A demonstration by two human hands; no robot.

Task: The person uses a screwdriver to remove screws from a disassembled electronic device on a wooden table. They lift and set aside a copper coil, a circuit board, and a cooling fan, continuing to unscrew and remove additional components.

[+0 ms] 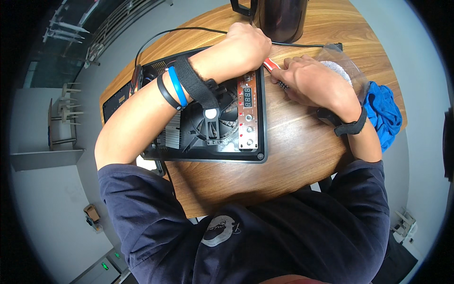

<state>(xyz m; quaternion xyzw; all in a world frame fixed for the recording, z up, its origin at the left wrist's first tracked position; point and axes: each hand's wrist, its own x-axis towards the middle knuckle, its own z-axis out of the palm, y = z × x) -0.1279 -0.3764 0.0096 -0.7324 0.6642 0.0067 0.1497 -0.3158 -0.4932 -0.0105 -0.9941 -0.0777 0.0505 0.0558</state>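
Note:
An opened appliance base that looks like an induction cooker (203, 155) lies on the wooden table, its black cooling fan (211, 128) exposed. Along its right side runs a brown circuit board (248, 118) with a small digit display. My left hand (248, 47) is closed at the base's far right corner; what its fingers hold, if anything, is hidden. To the right of the base, my right hand (312, 80) is closed on a red-and-white handle (270, 64), which looks like a screwdriver's. The handle points toward my left hand, and its tip is out of sight.
A dark pitcher (281, 19) stands at the far edge, just beyond my left hand. A black cord (189, 29) crosses behind the base. A clear plastic bag (357, 71) and a crumpled blue cloth (382, 113) lie to the right of my right hand.

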